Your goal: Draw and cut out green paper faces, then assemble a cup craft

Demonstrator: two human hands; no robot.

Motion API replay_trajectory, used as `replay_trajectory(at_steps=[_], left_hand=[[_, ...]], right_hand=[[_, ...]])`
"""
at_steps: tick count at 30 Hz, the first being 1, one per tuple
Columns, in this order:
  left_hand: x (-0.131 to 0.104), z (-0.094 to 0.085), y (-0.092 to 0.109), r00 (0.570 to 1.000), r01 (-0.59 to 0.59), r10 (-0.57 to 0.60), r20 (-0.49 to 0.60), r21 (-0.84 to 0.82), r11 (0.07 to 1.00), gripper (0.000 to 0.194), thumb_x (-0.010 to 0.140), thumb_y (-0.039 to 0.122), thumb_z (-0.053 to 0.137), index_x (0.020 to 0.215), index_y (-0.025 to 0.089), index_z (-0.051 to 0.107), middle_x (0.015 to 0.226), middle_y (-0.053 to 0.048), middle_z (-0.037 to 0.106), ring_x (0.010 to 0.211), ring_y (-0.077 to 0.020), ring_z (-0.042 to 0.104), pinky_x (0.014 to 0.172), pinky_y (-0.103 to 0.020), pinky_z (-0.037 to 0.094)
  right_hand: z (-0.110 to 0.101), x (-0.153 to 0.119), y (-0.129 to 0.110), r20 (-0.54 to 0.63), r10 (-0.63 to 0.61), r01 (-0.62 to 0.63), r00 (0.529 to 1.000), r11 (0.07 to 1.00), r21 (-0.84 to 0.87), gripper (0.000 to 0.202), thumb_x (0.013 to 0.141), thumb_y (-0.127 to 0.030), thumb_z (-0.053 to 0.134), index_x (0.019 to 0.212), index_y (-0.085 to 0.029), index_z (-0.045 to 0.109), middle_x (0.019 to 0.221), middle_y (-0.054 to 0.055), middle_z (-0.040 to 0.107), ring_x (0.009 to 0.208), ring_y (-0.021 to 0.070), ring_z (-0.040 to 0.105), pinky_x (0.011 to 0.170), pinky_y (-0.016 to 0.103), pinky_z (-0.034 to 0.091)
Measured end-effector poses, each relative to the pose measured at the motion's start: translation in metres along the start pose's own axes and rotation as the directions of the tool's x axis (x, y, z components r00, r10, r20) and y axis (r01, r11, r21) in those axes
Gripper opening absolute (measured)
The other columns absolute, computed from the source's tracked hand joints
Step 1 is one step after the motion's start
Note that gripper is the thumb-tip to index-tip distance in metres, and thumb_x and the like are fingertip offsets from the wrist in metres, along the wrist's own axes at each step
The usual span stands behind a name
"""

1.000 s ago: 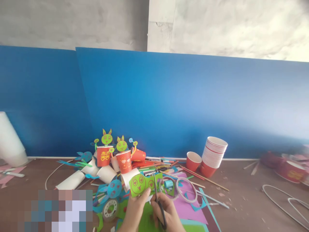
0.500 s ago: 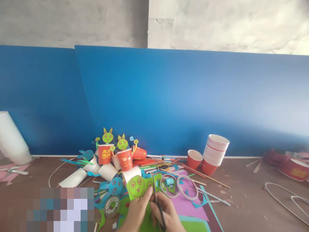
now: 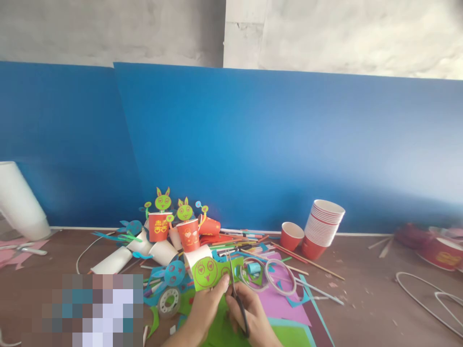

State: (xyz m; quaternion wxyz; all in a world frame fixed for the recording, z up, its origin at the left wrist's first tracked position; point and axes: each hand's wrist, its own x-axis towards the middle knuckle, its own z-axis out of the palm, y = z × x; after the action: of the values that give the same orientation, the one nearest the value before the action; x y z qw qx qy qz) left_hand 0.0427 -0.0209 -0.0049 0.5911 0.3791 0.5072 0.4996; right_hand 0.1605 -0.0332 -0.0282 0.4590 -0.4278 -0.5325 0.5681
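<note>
Pinched in my left hand (image 3: 207, 306) is a piece of green paper (image 3: 205, 273) with a round face drawn on it, its thumb pressed on the paper near a smaller drawn circle. My right hand (image 3: 249, 308) grips black-handled scissors (image 3: 233, 284), whose blades point up and lie at the paper just right of my left thumb. Whether the blades are apart is hard to make out. Below both hands lie sheets of green paper (image 3: 224, 332) and purple paper (image 3: 289, 306). A roll of tape (image 3: 169, 302) lies left of my left hand.
Two red paper cups with green rabbit figures (image 3: 158, 227) stand beyond my hands among tipped white cups (image 3: 112, 260). Rings of tape (image 3: 280, 277) lie to the right. A cup stack (image 3: 323, 229) and a single red cup (image 3: 291, 234) stand by the blue panel (image 3: 253, 144).
The view has shifted slightly, so the panel and figures sit a little higher. Both hands keep nearly the same pose on the paper and scissors.
</note>
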Motion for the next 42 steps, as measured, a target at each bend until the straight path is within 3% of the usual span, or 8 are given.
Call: replay_trajectory(at_steps=[5, 12, 19, 23, 26, 30, 42], left_hand=[[0.003, 0.000, 0.002, 1.000, -0.026, 0.026, 0.014, -0.026, 0.999, 0.056, 0.056, 0.053, 0.076, 0.093, 0.010, 0.073, 0.110, -0.016, 0.069, 0.111, -0.0346, 0.058, 0.100, -0.042, 0.041], [0.005, -0.003, 0.013, 0.992, -0.087, 0.087, 0.086, -0.012, 0.996, 0.043, 0.061, 0.047, 0.075, 0.087, 0.014, 0.074, 0.105, -0.013, 0.071, 0.110, -0.0328, 0.058, 0.102, -0.044, 0.039], [0.001, 0.000, 0.017, 0.993, -0.091, 0.094, 0.075, -0.033, 0.995, 0.044, 0.058, 0.050, 0.075, 0.081, 0.013, 0.074, 0.099, -0.014, 0.073, 0.105, -0.0338, 0.060, 0.101, -0.045, 0.039], [0.001, 0.001, 0.012, 0.996, -0.065, 0.066, 0.060, -0.015, 0.998, 0.048, 0.059, 0.054, 0.073, 0.085, 0.013, 0.074, 0.098, -0.014, 0.073, 0.100, -0.0338, 0.063, 0.099, -0.046, 0.041], [0.003, -0.002, 0.010, 0.992, -0.054, 0.054, 0.112, -0.011, 0.999, 0.049, 0.059, 0.053, 0.073, 0.088, 0.013, 0.074, 0.099, -0.014, 0.073, 0.102, -0.0343, 0.062, 0.098, -0.045, 0.042], [0.003, -0.005, 0.015, 0.977, -0.074, 0.076, 0.198, -0.019, 0.997, 0.046, 0.061, 0.048, 0.074, 0.091, 0.014, 0.073, 0.102, -0.012, 0.072, 0.107, -0.0331, 0.060, 0.098, -0.043, 0.042], [0.004, -0.009, 0.028, 0.969, -0.088, 0.086, 0.230, -0.004, 0.996, 0.049, 0.058, 0.049, 0.077, 0.091, 0.013, 0.073, 0.093, -0.013, 0.074, 0.099, -0.0325, 0.063, 0.097, -0.045, 0.042]], right_hand=[[-0.002, 0.000, 0.000, -0.009, 0.021, -0.021, 1.000, 1.000, 0.007, 0.049, 0.069, -0.065, 0.061, 0.071, -0.019, 0.048, 0.043, -0.011, 0.036, 0.033, 0.0042, 0.032, 0.033, 0.017, 0.025], [-0.004, 0.000, 0.000, -0.013, 0.053, -0.053, 0.999, 0.999, 0.005, 0.043, 0.069, -0.058, 0.066, 0.070, -0.019, 0.049, 0.042, -0.011, 0.037, 0.032, 0.0043, 0.033, 0.033, 0.016, 0.026], [-0.004, 0.000, 0.001, -0.018, 0.043, -0.043, 0.999, 0.999, -0.012, 0.041, 0.071, -0.057, 0.065, 0.072, -0.018, 0.051, 0.041, -0.011, 0.037, 0.031, 0.0043, 0.032, 0.032, 0.016, 0.025], [-0.004, -0.001, 0.003, -0.004, 0.045, -0.045, 0.999, 0.999, -0.019, 0.044, 0.071, -0.060, 0.062, 0.073, -0.018, 0.051, 0.041, -0.010, 0.039, 0.032, 0.0049, 0.034, 0.032, 0.017, 0.026], [-0.004, 0.000, 0.004, 0.010, 0.044, -0.044, 0.999, 0.999, -0.011, 0.046, 0.069, -0.061, 0.063, 0.075, -0.018, 0.051, 0.043, -0.009, 0.042, 0.034, 0.0061, 0.037, 0.033, 0.017, 0.027], [-0.004, 0.000, 0.006, 0.013, 0.028, -0.029, 1.000, 1.000, 0.009, 0.044, 0.069, -0.060, 0.064, 0.073, -0.018, 0.051, 0.043, -0.009, 0.041, 0.034, 0.0063, 0.038, 0.034, 0.017, 0.029], [-0.006, 0.002, 0.005, 0.000, 0.078, -0.078, 0.997, 0.997, -0.019, 0.043, 0.069, -0.059, 0.065, 0.073, -0.017, 0.052, 0.044, -0.009, 0.041, 0.030, 0.0038, 0.033, 0.031, 0.016, 0.025]])
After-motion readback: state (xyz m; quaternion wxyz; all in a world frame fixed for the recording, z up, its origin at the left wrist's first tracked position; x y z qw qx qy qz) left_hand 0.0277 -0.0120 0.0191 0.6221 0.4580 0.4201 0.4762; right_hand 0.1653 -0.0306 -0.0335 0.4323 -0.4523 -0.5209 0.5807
